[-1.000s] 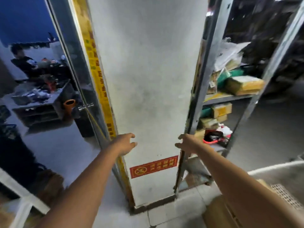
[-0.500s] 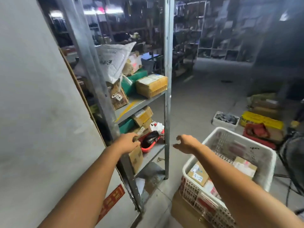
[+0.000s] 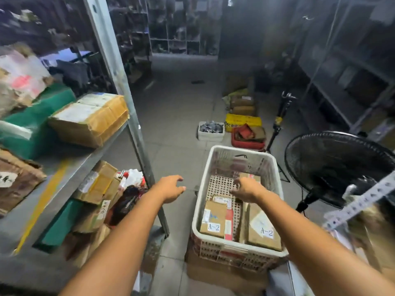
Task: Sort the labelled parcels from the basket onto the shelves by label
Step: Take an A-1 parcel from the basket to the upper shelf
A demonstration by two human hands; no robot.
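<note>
A white plastic basket (image 3: 238, 153) stands on a cardboard box on the floor. Inside lie brown parcels: one labelled A-2 (image 3: 213, 218) at the left, another labelled A-2 (image 3: 263, 228) at the right, a smaller one (image 3: 222, 199) behind, and one (image 3: 250, 175) further back. My right hand (image 3: 248, 190) hovers over the basket's middle, fingers apart, holding nothing. My left hand (image 3: 171, 188) is stretched out just left of the basket, open and empty. The metal shelf unit (image 3: 72, 165) with stacked parcels is on my left.
A taped brown box (image 3: 89, 118) and a green package (image 3: 34, 120) sit on the shelf's upper level. A black floor fan (image 3: 337, 167) stands right of the basket. A red tray (image 3: 248, 137), a yellow box (image 3: 243, 120) and a white tub (image 3: 210, 131) lie on the floor beyond.
My view swung right, from the white pillar past the shelf to the basket. Both hands moved with it; the right hand now hangs over the basket.
</note>
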